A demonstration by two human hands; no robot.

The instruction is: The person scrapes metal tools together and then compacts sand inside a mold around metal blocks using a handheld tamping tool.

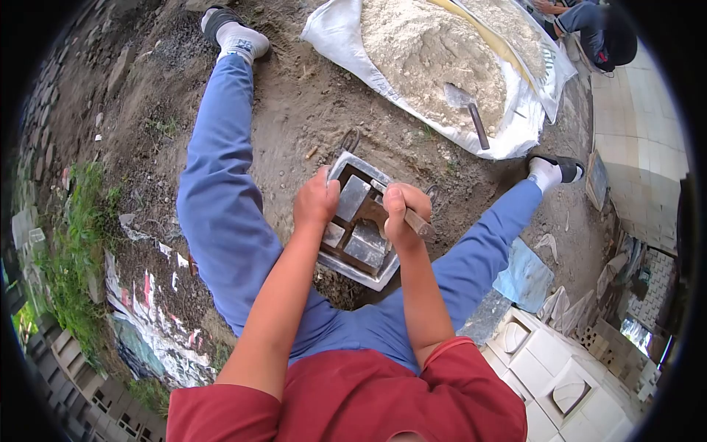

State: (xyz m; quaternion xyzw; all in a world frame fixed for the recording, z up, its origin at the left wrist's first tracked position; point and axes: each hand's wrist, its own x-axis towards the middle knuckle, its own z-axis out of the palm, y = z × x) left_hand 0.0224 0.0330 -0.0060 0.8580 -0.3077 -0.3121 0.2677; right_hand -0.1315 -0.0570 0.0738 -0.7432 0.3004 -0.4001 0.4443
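Between my legs, a square metal mould (379, 282) lies on the ground, with raised metal blocks and dark gaps inside. Wire loops stick out at its far and right sides. My left hand (315, 199) is closed on the mould's left rim. Over the right side, my right hand (405, 211) grips a flat, pale scraper-like tool (420, 224); much of it is hidden by the fingers, so its exact kind is unclear.
Ahead, a white sack (335, 33) lies spread under pale powder (420, 51), with a trowel (473, 121) resting on it. White moulded blocks (530, 353) are stacked at lower right. Another person (589, 26) is at upper right. Weeds (77, 243) grow at left.
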